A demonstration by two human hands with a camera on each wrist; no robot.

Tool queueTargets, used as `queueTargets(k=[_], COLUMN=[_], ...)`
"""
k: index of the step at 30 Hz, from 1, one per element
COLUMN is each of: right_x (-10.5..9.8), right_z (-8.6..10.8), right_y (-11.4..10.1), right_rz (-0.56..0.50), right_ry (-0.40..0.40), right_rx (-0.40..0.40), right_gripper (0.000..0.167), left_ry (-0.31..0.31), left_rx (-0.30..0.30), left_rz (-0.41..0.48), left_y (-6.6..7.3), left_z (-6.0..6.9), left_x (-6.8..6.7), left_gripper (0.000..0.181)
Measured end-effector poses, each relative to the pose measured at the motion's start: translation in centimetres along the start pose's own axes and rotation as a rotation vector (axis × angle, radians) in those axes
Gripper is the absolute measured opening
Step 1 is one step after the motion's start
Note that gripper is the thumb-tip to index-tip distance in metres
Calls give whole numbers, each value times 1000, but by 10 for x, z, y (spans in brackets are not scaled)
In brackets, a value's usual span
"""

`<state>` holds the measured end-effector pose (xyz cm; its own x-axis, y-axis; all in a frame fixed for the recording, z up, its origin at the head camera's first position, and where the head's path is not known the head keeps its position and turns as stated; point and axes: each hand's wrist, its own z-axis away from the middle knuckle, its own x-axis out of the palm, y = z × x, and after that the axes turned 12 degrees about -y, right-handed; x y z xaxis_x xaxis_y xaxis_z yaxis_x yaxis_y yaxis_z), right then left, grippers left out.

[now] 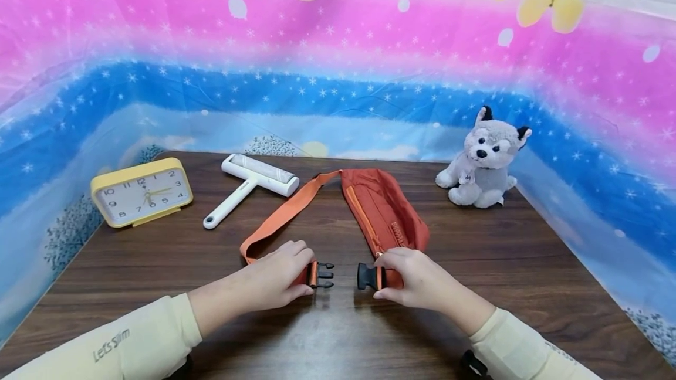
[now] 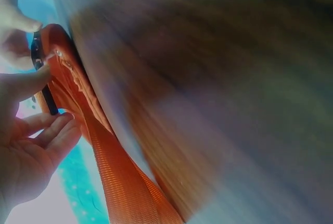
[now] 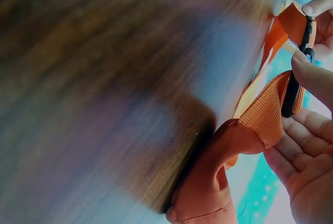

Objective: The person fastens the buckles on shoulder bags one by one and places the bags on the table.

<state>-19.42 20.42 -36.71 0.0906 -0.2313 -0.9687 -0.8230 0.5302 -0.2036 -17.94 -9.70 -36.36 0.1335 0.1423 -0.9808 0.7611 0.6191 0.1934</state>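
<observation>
An orange-red waist bag [image 1: 385, 210] lies on the table, its orange strap [image 1: 285, 216] looping out to the left. My left hand [image 1: 280, 274] pinches the strap end at the black pronged buckle half [image 1: 324, 275], prongs facing right. Opposite it, my right hand [image 1: 422, 280] holds the black socket half [image 1: 367, 276] between thumb and fingers. A small gap separates the two halves in the head view. In the right wrist view the strap webbing [image 3: 265, 109] bends up from the bag [image 3: 208, 182] to the right hand [image 3: 312, 146].
A yellow clock [image 1: 142, 192] stands at the left of the brown table [image 1: 327, 345]. Beside it lies a white roller with a handle [image 1: 232, 201]. A grey and white plush dog [image 1: 483, 160] sits at the back right. Patterned cloth [image 1: 338, 92] hangs behind.
</observation>
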Motion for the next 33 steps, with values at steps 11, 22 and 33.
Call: queueTargets(k=[11,22,33], right_x=[1,4,4], right_z=[-1,-2,-2], right_y=[-2,-1,-3], right_rz=[-2,24,9], right_ry=[12,47,36], right_rx=[-4,-44,-42], right_gripper=[36,38,38], left_ry=[23,32,7], left_rx=[22,22,20], left_rz=[-6,4,10], left_y=[2,7,10], left_z=[-6,-9,-12], left_x=[1,1,1], left_gripper=[36,34,35])
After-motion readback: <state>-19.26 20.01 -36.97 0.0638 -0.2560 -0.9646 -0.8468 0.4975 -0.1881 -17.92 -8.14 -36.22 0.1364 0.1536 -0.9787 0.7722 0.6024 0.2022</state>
